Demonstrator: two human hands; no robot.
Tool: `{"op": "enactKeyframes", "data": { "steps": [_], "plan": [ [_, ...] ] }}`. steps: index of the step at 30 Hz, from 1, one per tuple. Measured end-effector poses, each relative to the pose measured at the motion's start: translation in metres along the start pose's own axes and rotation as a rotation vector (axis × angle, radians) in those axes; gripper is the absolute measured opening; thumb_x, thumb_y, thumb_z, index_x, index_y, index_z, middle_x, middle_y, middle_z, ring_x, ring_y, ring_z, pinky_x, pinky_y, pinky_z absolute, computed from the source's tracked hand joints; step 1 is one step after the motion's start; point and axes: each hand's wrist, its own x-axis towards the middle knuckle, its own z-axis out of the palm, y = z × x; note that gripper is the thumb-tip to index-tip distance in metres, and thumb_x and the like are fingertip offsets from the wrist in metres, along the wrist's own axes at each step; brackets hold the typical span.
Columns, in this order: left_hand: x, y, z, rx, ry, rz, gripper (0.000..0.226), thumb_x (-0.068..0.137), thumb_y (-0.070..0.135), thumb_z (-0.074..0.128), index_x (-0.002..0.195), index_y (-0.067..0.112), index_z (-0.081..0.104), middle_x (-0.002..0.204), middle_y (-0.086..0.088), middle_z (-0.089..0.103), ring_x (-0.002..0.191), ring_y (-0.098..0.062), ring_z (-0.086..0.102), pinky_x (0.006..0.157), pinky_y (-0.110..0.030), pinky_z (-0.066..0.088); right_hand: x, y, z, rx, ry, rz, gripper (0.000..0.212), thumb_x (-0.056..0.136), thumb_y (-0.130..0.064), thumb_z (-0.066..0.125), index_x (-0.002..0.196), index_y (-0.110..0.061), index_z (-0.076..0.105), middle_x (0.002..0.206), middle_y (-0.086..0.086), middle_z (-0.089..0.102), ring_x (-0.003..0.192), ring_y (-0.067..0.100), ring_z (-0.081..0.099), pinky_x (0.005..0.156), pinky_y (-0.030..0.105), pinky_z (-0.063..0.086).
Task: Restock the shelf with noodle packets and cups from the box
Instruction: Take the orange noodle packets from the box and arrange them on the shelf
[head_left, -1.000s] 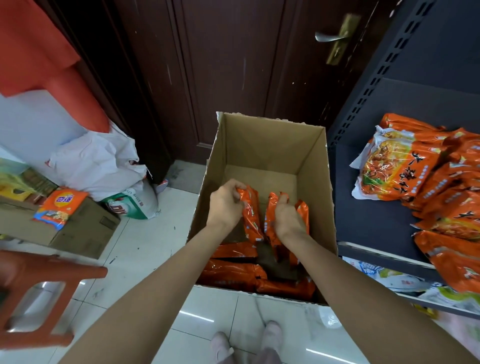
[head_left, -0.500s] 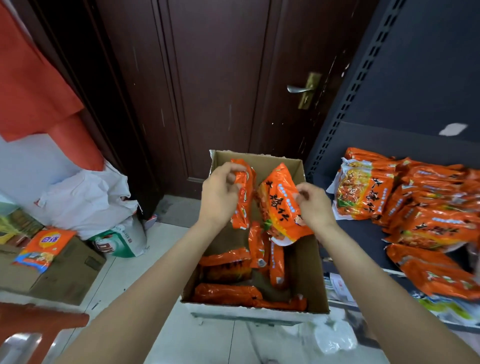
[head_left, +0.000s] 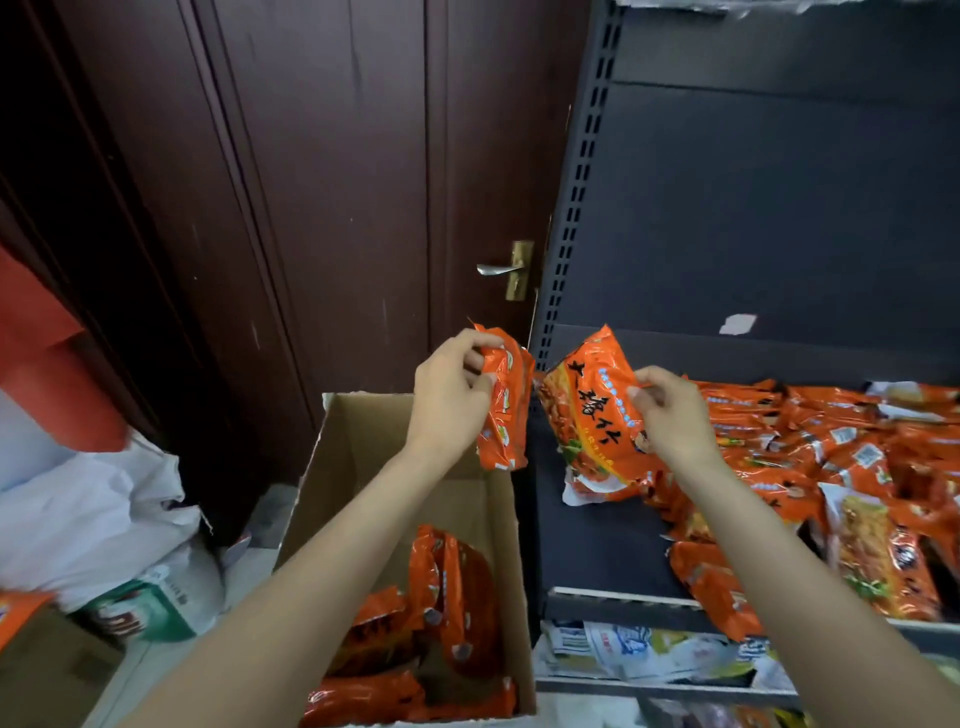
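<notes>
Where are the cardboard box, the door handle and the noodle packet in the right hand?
cardboard box (head_left: 363, 457): head view, bare inner left wall.
door handle (head_left: 496, 268): head view, silver lever.
noodle packet (head_left: 592, 410): head view, printed front face.

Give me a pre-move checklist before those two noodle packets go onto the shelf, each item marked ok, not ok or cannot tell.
1. Left hand grips the left packet: ok.
2. Right hand pinches the right packet: ok, though only by its edge.
3. Both packets lifted clear of the box: ok.
4. Bare space on the shelf, left of the packet pile: ok.
5. Packets sealed and undamaged: cannot tell.
6. More packets left in the box to fetch afterwards: ok.
</notes>
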Motion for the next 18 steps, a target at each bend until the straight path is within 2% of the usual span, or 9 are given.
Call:
{"op": "enactKeyframes", "data": {
  "steps": [2, 4, 6, 8, 10, 12, 14, 16, 18],
  "plan": [
    [0.007, 0.007, 0.021, 0.022, -0.014, -0.025, 0.031, 0.086, 0.002, 0.059, 0.107, 0.024, 0.062, 0.092, -0.002, 0.061, 0.078, -0.011, 0.060, 0.073, -0.022, 0.052, 0.015, 0.020, -0.011, -0.107, -0.043, -0.024, 0.014, 0.093, -0.006, 0.052, 0.099, -0.012, 0.064, 0.075, 0.000, 0.057, 0.063, 0.019, 0.050, 0.061, 0.030, 0.045],
    [0.013, 0.010, 0.041, 0.053, -0.035, -0.045, 0.032, 0.085, 0.000, 0.057, 0.107, 0.022, 0.063, 0.088, -0.001, 0.060, 0.076, -0.009, 0.059, 0.070, -0.017, 0.050, 0.027, 0.035, -0.018, -0.210, -0.138, -0.050, 0.019, 0.092, -0.003, 0.053, 0.106, -0.007, 0.065, 0.070, -0.007, 0.054, 0.061, 0.015, 0.048, 0.070, 0.037, 0.047],
    [0.016, 0.010, 0.058, 0.090, -0.048, -0.070, 0.034, 0.084, -0.001, 0.056, 0.108, 0.021, 0.063, 0.086, 0.000, 0.058, 0.073, -0.006, 0.056, 0.065, -0.010, 0.045, 0.038, 0.050, -0.018, -0.293, -0.274, -0.088, 0.022, 0.092, -0.002, 0.053, 0.109, -0.005, 0.066, 0.080, -0.007, 0.058, 0.059, 0.010, 0.047, 0.072, 0.034, 0.048],
    [0.017, 0.006, 0.072, 0.112, -0.044, -0.106, 0.035, 0.083, -0.002, 0.056, 0.107, 0.022, 0.063, 0.082, 0.005, 0.056, 0.073, -0.005, 0.055, 0.064, -0.010, 0.044, 0.048, 0.066, -0.013, -0.372, -0.396, -0.124, 0.022, 0.093, -0.003, 0.053, 0.109, -0.008, 0.067, 0.092, 0.000, 0.064, 0.072, 0.016, 0.058, 0.077, 0.032, 0.049],
    [0.016, 0.001, 0.084, 0.127, -0.038, -0.138, 0.035, 0.082, -0.003, 0.056, 0.106, 0.022, 0.063, 0.077, 0.010, 0.055, 0.073, -0.004, 0.055, 0.064, -0.010, 0.044, 0.056, 0.082, -0.004, -0.454, -0.477, -0.160, 0.024, 0.093, -0.006, 0.053, 0.110, -0.016, 0.068, 0.107, 0.004, 0.069, 0.094, 0.023, 0.064, 0.085, 0.038, 0.051],
    [0.012, -0.004, 0.092, 0.150, -0.030, -0.162, 0.034, 0.082, -0.002, 0.056, 0.105, 0.021, 0.064, 0.075, 0.013, 0.054, 0.072, -0.001, 0.054, 0.061, -0.006, 0.042, 0.061, 0.094, 0.006, -0.540, -0.482, -0.181, 0.030, 0.092, -0.007, 0.052, 0.114, -0.023, 0.066, 0.110, 0.006, 0.069, 0.100, 0.026, 0.064, 0.083, 0.043, 0.052],
    [0.008, -0.008, 0.099, 0.169, -0.027, -0.189, 0.032, 0.082, 0.000, 0.057, 0.106, 0.020, 0.063, 0.073, 0.014, 0.054, 0.070, 0.001, 0.054, 0.061, -0.004, 0.042, 0.064, 0.102, 0.012, -0.627, -0.413, -0.198, 0.039, 0.091, -0.002, 0.050, 0.120, -0.026, 0.063, 0.108, 0.005, 0.069, 0.100, 0.026, 0.064, 0.079, 0.041, 0.054],
    [0.004, -0.012, 0.105, 0.184, -0.049, -0.220, 0.029, 0.083, 0.001, 0.059, 0.106, 0.019, 0.063, 0.072, 0.013, 0.055, 0.073, -0.002, 0.057, 0.067, -0.012, 0.050, 0.065, 0.108, 0.015, -0.691, -0.354, -0.242, 0.045, 0.089, 0.003, 0.050, 0.124, -0.023, 0.060, 0.112, 0.006, 0.064, 0.105, 0.026, 0.060, 0.081, 0.038, 0.053],
    [0.002, -0.015, 0.113, 0.174, -0.085, -0.264, 0.028, 0.082, 0.002, 0.060, 0.104, 0.019, 0.062, 0.073, 0.010, 0.056, 0.078, -0.012, 0.062, 0.073, -0.032, 0.057, 0.066, 0.114, 0.014, -0.699, -0.336, -0.299, 0.046, 0.090, 0.002, 0.051, 0.130, -0.019, 0.055, 0.117, 0.008, 0.056, 0.114, 0.027, 0.052, 0.090, 0.038, 0.049]
  ]
}}
